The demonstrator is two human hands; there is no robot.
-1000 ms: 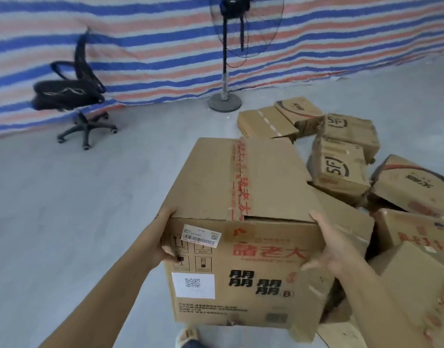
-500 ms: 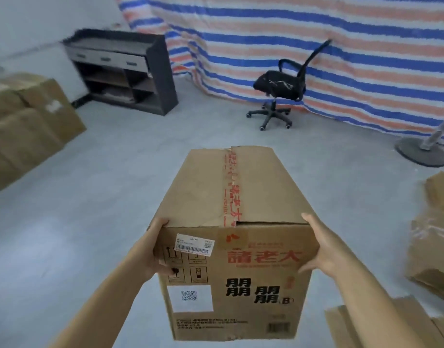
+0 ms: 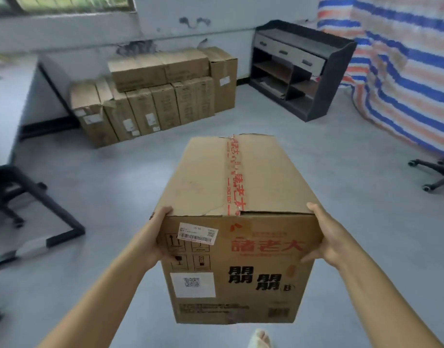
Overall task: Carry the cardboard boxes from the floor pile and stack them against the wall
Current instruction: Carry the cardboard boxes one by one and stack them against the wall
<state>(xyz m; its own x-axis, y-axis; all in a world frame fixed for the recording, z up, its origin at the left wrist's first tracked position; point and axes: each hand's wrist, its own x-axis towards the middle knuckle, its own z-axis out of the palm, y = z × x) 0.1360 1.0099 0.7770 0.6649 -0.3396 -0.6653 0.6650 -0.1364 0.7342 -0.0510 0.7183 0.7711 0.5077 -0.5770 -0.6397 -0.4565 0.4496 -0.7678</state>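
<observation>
Here, hands [image 3: 241, 237] gripping taped cardboard box [image 3: 238, 187]

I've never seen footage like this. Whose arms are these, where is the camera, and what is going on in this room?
No machine here: a person wears a camera on the head, looking down at their own arms. The left hand and right hand hold a cardboard box by its sides, carried above the grey floor. Ahead, stacked boxes stand against the wall, beside a dark shelf unit. A striped tarp hangs on the right.
</observation>
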